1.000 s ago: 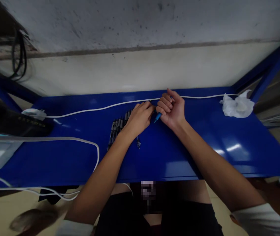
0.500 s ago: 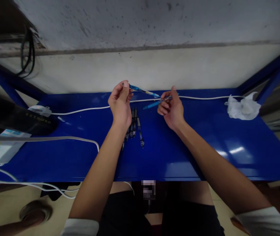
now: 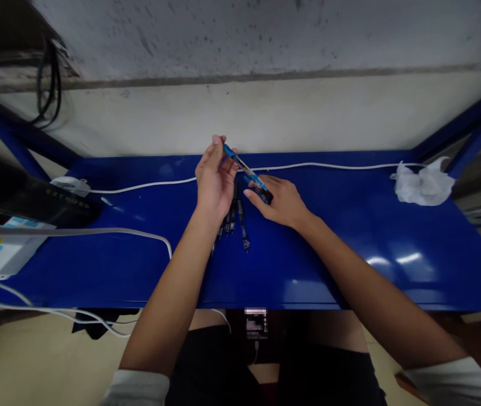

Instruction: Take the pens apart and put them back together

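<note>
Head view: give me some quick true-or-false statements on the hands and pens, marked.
1. The left hand grips the blue pen's upper end. True.
2. The right hand is far from that pen. False: its fingers are at the lower end.
3. The dark pens stand in a cup. False: they lie on the table.
4. The crumpled white wrap is right of both hands. True.
5. A white cord runs behind the dark pens. True.
</note>
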